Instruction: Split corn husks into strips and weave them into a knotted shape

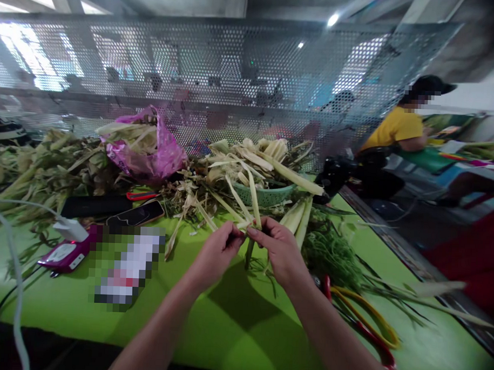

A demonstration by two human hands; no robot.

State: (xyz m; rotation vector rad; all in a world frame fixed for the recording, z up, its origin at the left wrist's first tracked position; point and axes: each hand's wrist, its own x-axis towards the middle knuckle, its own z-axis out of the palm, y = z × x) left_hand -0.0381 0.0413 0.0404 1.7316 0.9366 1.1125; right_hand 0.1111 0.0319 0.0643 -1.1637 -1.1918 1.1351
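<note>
My left hand (218, 251) and my right hand (279, 248) meet over the green table (234, 319), both closed in a pinch on pale green leaf strips (252, 209) that fan upward and hang down between them. Just beyond the hands a teal plastic basket (266, 195) holds a heap of pale husks and stalks (264, 158). More thick stalks (298, 216) lie to the right of my right hand.
A pink plastic bag (149, 149) of husks and a long pile of husks (40, 167) lie at the back left. Two phones (136, 213), a pink device (64, 253) with a white cable, red-and-yellow scissors (363, 324) and fine green stems (334, 253) are nearby. A person in yellow (398, 131) sits far right behind a mesh screen (218, 70).
</note>
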